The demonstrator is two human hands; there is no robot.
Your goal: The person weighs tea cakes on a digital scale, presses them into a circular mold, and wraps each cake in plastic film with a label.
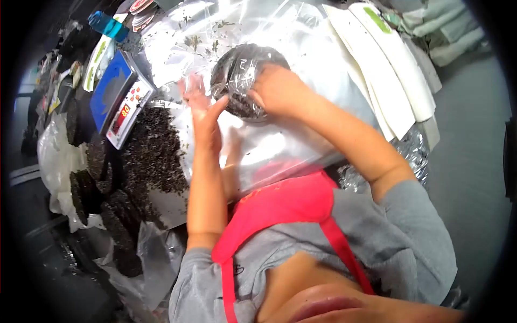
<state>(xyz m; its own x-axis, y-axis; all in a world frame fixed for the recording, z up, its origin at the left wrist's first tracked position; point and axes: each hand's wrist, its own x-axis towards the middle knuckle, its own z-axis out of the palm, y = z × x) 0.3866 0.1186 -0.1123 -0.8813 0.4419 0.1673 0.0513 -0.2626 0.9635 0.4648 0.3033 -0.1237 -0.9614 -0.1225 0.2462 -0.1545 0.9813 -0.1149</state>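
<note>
A round dark disc (242, 75), which looks like a pressed cake of dried leaf, lies under crinkled clear plastic film (264, 142) on the table. My left hand (203, 107) is at the disc's left edge. Its fingers are spread, with the thumb towards the disc, and its fingertips blur into the shiny film. My right hand (283, 89) rests on the disc's right side, fingers bent and gripping the film there. Glare hides part of the film's edges.
A digital scale (129, 110) with a blue plate stands at the left, beside loose dark leaf (153, 148). A blue bottle (107, 26) is at the upper left. White rolled sheets (396, 64) lie at the right. Plastic bags (59, 167) are at the far left.
</note>
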